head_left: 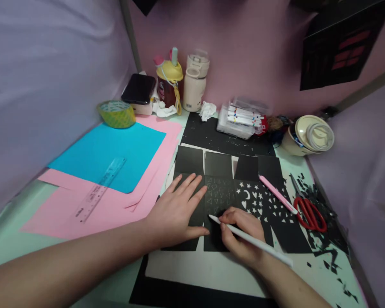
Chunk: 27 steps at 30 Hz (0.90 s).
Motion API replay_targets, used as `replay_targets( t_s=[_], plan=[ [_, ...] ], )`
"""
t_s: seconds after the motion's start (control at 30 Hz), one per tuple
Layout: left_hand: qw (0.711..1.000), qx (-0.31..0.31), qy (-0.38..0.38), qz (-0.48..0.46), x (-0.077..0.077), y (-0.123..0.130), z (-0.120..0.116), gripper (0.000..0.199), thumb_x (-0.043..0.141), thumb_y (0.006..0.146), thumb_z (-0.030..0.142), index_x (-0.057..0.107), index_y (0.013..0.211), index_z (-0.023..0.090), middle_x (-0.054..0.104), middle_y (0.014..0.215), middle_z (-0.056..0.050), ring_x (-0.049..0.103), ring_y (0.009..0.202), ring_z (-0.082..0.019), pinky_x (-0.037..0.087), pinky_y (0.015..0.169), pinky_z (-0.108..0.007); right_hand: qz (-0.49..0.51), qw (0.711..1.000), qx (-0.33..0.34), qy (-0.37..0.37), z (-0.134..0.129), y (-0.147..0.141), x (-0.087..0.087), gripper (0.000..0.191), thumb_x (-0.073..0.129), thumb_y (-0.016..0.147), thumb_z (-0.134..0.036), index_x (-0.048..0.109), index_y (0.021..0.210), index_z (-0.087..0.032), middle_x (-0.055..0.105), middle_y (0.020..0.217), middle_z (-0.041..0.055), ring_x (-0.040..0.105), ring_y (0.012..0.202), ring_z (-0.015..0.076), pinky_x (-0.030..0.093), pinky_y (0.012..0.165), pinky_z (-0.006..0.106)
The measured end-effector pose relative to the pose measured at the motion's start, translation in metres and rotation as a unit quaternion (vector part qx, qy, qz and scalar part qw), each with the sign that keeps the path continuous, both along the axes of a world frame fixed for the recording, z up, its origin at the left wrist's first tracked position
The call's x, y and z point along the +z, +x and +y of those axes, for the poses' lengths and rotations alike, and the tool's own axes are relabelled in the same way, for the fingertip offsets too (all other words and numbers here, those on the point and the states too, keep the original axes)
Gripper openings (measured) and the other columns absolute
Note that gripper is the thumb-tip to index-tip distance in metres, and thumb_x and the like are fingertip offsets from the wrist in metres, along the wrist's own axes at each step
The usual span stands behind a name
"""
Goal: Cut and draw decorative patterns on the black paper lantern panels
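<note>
Flat on the desk lies a black card cut-out (218,188) with several flaps along its top and bottom edges. One panel carries small outlined triangles; panels to its right have cut-out stars, hearts, a moon and triangles. My left hand (179,207) rests palm down on the left panel, fingers spread. In my right hand (245,231) is a slim white pen (259,244), held in a writing grip, its tip at the card below the outlined triangles. A pink craft knife (277,194) lies across the right panels. Red-handled scissors (309,214) lie beside them.
Black paper scraps (332,252) litter the right side. A clear ruler (101,188) lies over blue card (115,143) and pink paper (54,214), with a tape roll (117,114) above. Bottles (195,85), a phone (139,88), markers (245,115) and a cream container (297,143) stand behind.
</note>
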<state>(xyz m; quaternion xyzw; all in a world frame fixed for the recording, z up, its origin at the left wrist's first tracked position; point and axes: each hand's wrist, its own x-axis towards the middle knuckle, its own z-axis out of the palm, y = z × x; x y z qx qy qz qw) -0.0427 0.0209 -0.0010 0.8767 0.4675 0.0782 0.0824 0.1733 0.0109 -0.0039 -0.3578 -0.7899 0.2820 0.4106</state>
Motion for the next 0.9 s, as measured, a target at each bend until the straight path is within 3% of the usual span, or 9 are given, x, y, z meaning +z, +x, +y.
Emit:
replay_targets(
  t_s=[0.53, 0.9],
  plan=[
    [0.999, 0.007, -0.02, -0.029, 0.0014, -0.0007, -0.0002, 0.089, 0.056, 0.077, 0.072, 0.039, 0.143, 0.015, 0.022, 0.157, -0.013, 0.014, 0.146, -0.03, 0.01, 0.119, -0.049, -0.051, 0.999, 0.0, 0.001, 0.0006, 0.0018, 0.0019, 0.022, 0.058, 0.078, -0.003, 0.059, 0.091, -0.022, 0.066, 0.077, 0.0034, 0.064, 0.068, 0.0163, 0.053, 0.061, 0.028],
    [1.0, 0.004, -0.018, -0.023, 0.0004, -0.0011, -0.0001, 0.09, 0.056, 0.077, 0.072, 0.037, 0.145, 0.016, 0.021, 0.157, -0.012, 0.011, 0.146, -0.03, 0.005, 0.119, -0.048, -0.063, 0.998, -0.004, 0.012, 0.0014, -0.0006, 0.0077, 0.015, 0.055, 0.08, -0.005, 0.055, 0.081, -0.02, 0.063, 0.07, 0.0026, 0.06, 0.061, 0.0147, 0.049, 0.056, 0.027]
  ],
)
